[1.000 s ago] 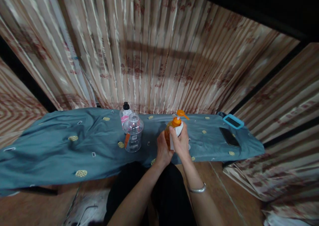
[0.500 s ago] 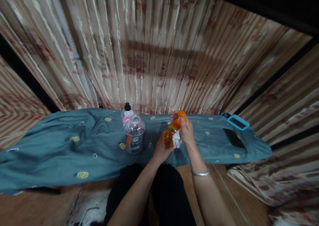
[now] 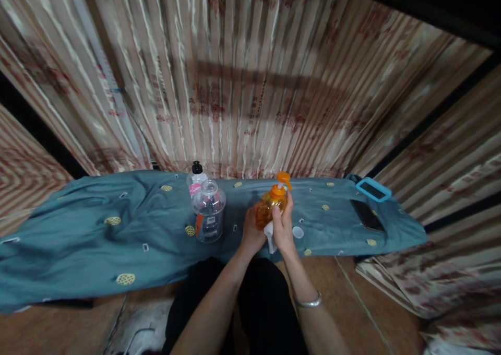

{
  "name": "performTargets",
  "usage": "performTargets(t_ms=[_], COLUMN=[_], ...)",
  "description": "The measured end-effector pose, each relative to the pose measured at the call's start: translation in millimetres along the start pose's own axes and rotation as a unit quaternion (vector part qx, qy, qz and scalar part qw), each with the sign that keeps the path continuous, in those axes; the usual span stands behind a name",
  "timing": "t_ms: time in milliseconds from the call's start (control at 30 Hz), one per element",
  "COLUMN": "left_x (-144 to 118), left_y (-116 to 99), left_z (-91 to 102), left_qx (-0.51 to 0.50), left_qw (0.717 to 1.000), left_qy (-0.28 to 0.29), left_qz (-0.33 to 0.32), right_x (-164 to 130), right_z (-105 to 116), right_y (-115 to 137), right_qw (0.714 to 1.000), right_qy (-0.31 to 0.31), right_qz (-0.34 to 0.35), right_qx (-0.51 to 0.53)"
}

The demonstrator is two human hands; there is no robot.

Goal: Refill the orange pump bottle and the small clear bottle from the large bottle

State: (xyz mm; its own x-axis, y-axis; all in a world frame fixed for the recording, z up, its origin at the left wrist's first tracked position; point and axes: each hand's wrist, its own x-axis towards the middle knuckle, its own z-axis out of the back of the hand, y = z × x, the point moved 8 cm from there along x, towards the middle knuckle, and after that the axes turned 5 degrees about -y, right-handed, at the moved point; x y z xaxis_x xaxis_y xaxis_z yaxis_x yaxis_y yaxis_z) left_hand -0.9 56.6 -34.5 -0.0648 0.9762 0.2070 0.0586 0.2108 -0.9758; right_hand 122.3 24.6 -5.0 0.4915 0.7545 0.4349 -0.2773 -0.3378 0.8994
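My left hand clamps orange pump bottle upright above bench near edge; right hand presses white cloth against bottle's right side, pump top far.

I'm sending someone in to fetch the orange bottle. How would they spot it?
Find the teal cloth along the striped curtain. Near its middle, both hands hold the orange bottle with a white wipe. Unlike the clear bottles left of it, it is amber with an orange pump.
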Motion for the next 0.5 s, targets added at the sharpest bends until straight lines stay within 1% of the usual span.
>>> performTargets(t_ms=[67, 133, 233, 300, 367, 433, 500], left_x=[0, 0, 2, 2, 1, 0, 0], left_y=[5, 7, 10, 12, 14, 16, 17], left_z=[-1.2, -3.1, -1.5, -2.6, -4.5, -5.0, -5.9], left_qx=[-0.024, -0.053, -0.05, -0.058, -0.082, -0.098, -0.101], left_qw=[0.999, 0.998, 0.997, 0.995, 0.992, 0.99, 0.989], left_qy=[0.014, 0.031, 0.037, 0.056, 0.074, 0.076, 0.075], left_qz=[0.019, 0.033, 0.044, 0.053, 0.065, 0.073, 0.072], right_x=[2, 10, 35, 54, 72, 86, 97], right_z=[6, 7, 1, -8, -21, -34, -44], right_y=[-11, -14, 0, 15, 25, 27, 20], right_qw=[0.999, 0.995, 0.99, 0.986, 0.979, 0.969, 0.963], right_qy=[-0.029, -0.047, -0.039, -0.001, 0.06, 0.121, 0.169], right_qz=[-0.032, -0.051, -0.056, -0.063, -0.087, -0.118, -0.143], right_qx=[0.03, 0.067, 0.122, 0.152, 0.177, 0.18, 0.155])
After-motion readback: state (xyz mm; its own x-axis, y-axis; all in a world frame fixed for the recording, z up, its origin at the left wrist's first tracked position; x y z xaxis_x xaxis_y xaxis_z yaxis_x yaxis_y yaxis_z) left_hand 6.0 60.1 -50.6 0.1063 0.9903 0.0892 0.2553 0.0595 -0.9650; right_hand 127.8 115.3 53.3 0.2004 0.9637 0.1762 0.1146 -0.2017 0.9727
